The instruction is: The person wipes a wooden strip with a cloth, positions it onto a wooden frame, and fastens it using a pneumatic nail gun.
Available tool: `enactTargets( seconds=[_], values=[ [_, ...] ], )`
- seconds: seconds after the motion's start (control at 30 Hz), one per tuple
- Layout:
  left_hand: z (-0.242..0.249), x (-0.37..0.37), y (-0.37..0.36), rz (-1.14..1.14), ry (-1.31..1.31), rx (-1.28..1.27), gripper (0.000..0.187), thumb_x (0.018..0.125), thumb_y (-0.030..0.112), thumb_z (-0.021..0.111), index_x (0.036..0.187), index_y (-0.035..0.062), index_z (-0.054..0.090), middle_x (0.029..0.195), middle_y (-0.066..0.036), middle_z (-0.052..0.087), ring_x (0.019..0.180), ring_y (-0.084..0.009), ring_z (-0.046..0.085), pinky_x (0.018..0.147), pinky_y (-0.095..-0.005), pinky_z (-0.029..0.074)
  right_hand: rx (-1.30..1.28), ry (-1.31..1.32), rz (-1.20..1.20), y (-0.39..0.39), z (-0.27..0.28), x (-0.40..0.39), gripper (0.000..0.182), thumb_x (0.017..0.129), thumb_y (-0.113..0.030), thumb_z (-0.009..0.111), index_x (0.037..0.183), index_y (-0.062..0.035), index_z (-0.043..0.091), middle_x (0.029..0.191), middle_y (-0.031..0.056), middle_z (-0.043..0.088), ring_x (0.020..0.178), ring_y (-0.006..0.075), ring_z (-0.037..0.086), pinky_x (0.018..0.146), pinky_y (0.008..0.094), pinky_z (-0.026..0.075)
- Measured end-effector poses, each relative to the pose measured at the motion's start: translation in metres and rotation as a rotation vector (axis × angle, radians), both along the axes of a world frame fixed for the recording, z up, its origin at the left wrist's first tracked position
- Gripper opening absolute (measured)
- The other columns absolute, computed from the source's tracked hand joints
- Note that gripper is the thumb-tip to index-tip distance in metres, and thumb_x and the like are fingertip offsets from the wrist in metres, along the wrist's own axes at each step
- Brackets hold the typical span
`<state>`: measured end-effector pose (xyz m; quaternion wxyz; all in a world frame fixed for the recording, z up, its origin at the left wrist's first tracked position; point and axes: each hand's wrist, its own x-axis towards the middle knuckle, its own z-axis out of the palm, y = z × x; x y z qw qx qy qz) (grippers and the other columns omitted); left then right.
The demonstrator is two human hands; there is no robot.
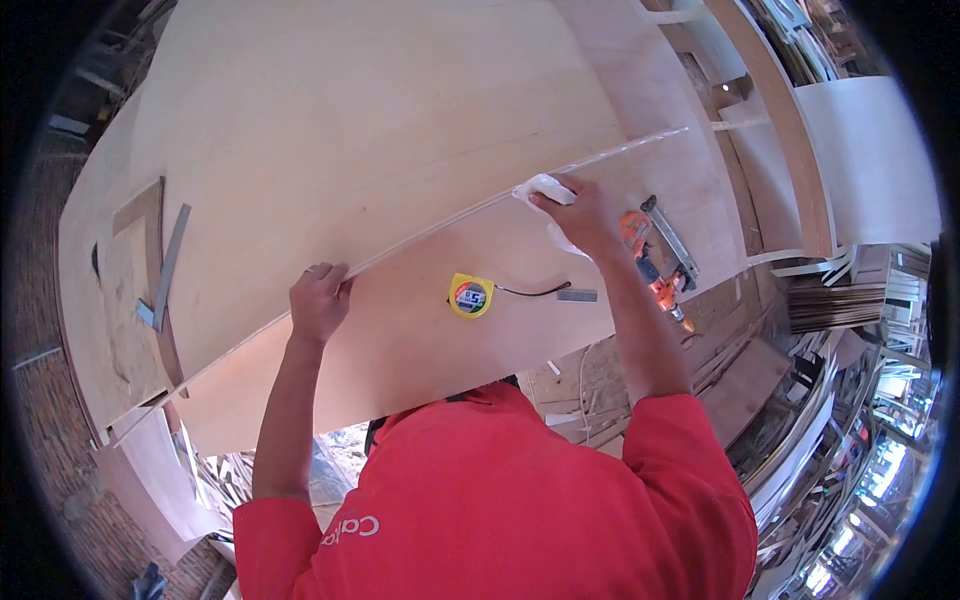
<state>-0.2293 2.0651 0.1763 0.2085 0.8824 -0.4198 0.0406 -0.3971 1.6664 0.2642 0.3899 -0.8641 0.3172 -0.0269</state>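
My left hand (320, 300) is closed, fingers pinched on the long edge of a large plywood sheet (400, 110). A thin pale line runs along that edge, with a whitish glossy streak toward its far right end. My right hand (582, 215) grips a crumpled white plastic bag (545, 187) against the same edge; what the bag contains is hidden. Between my arms, a yellow tape measure (470, 296) rests on the lower plywood panel (400, 370). A strip of staples (577, 295) lies beside its dark strap. An orange nail gun (655, 250) sits right of my right forearm.
A metal try square (172, 262) lies at the left near a brown wooden frame (155, 250). Wooden framing (790, 120) stands at the right. Stacked boards (835, 305) and offcuts crowd the floor at right. Brick flooring (50, 420) shows at left.
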Motion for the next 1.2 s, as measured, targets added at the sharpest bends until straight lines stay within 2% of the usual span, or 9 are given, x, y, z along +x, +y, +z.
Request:
enactTargets(
  seconds=[0.17, 0.27, 0.5, 0.6, 0.67, 0.87, 0.93, 1.03, 1.2],
  values=[
    [-0.001, 0.0, 0.002, 0.027, 0.01, -0.009, 0.014, 0.08, 0.015, 0.077, 0.091, 0.0131, 0.069, 0.081, -0.005, 0.066, 0.077, -0.0295, 0.067, 0.062, -0.0435, 0.055, -0.032, -0.038, -0.004, 0.016, -0.022, 0.009, 0.042, 0.088, -0.038, 0.08, 0.119, -0.0102, 0.076, 0.104, 0.0173, 0.077, 0.095, 0.034, 0.075, 0.083, 0.0425, 0.058],
    [0.002, 0.001, 0.002, 0.015, 0.031, -0.004, 0.013, 0.08, 0.014, 0.077, 0.087, 0.0124, 0.067, 0.079, -0.005, 0.065, 0.077, -0.0293, 0.066, 0.062, -0.0436, 0.055, -0.126, 0.024, -0.002, 0.023, -0.022, 0.013, 0.042, 0.089, -0.037, 0.079, 0.12, -0.0093, 0.075, 0.105, 0.0175, 0.077, 0.096, 0.0338, 0.075, 0.083, 0.0423, 0.058],
    [0.002, 0.002, 0.004, -0.005, 0.059, -0.007, 0.013, 0.081, 0.015, 0.076, 0.086, 0.011, 0.064, 0.08, -0.007, 0.064, 0.079, -0.0295, 0.066, 0.064, -0.0448, 0.056, -0.095, -0.046, 0.011, 0.05, -0.013, 0.016, 0.039, 0.089, -0.038, 0.079, 0.117, -0.0116, 0.077, 0.104, 0.0143, 0.077, 0.096, 0.0333, 0.075, 0.082, 0.0424, 0.058],
    [0.003, 0.002, 0.004, -0.009, 0.068, -0.006, 0.013, 0.082, 0.016, 0.075, 0.085, 0.0104, 0.064, 0.081, -0.007, 0.065, 0.08, -0.0299, 0.067, 0.065, -0.0456, 0.056, -0.202, -0.023, 0.029, 0.068, -0.015, 0.021, 0.039, 0.088, -0.033, 0.082, 0.118, -0.0095, 0.077, 0.101, 0.014, 0.079, 0.092, 0.0273, 0.077, 0.08, 0.0377, 0.058],
    [0.006, 0.003, 0.004, -0.005, 0.082, 0.016, 0.013, 0.082, 0.016, 0.075, 0.085, 0.0102, 0.064, 0.082, -0.007, 0.065, 0.08, -0.0301, 0.067, 0.065, -0.0459, 0.056, -0.201, -0.101, 0.018, 0.076, -0.016, 0.022, 0.038, 0.087, -0.039, 0.081, 0.116, -0.0141, 0.078, 0.105, 0.0127, 0.077, 0.096, 0.0334, 0.074, 0.081, 0.0433, 0.058],
    [0.005, 0.005, 0.003, 0.002, 0.085, 0.117, 0.01, 0.083, 0.018, 0.073, 0.088, 0.0116, 0.067, 0.084, -0.007, 0.066, 0.082, -0.0305, 0.068, 0.067, -0.0455, 0.057, -0.288, -0.067, 0.064, 0.108, -0.015, 0.032, 0.035, 0.086, -0.039, 0.08, 0.114, -0.017, 0.078, 0.103, 0.0115, 0.077, 0.097, 0.0354, 0.073, 0.083, 0.0459, 0.058],
    [0.002, 0.005, 0.004, -0.013, 0.084, 0.092, 0.01, 0.084, 0.018, 0.073, 0.088, 0.0119, 0.067, 0.084, -0.007, 0.066, 0.082, -0.0304, 0.068, 0.067, -0.0457, 0.057, -0.278, -0.088, 0.06, 0.121, -0.014, 0.033, 0.034, 0.088, -0.034, 0.08, 0.115, -0.015, 0.078, 0.104, 0.0123, 0.077, 0.096, 0.0333, 0.073, 0.082, 0.0431, 0.058],
    [0.002, 0.005, 0.004, 0.0, 0.095, 0.105, 0.01, 0.084, 0.019, 0.073, 0.088, 0.0118, 0.067, 0.085, -0.007, 0.066, 0.082, -0.0305, 0.068, 0.067, -0.046, 0.057, -0.283, -0.064, 0.143, 0.135, -0.016, 0.036, 0.037, 0.087, -0.036, 0.08, 0.12, -0.02, 0.076, 0.106, 0.0108, 0.077, 0.101, 0.0335, 0.072, 0.086, 0.0442, 0.056],
    [0.001, 0.007, 0.006, -0.009, 0.1, 0.038, 0.011, 0.082, 0.018, 0.075, 0.088, 0.0109, 0.068, 0.083, -0.009, 0.066, 0.082, -0.0318, 0.068, 0.067, -0.0464, 0.057, -0.222, -0.063, -0.009, 0.116, -0.003, 0.029, 0.038, 0.087, -0.038, 0.08, 0.118, -0.0166, 0.077, 0.105, 0.013, 0.077, 0.099, 0.0339, 0.073, 0.084, 0.0443, 0.057]
  ],
)
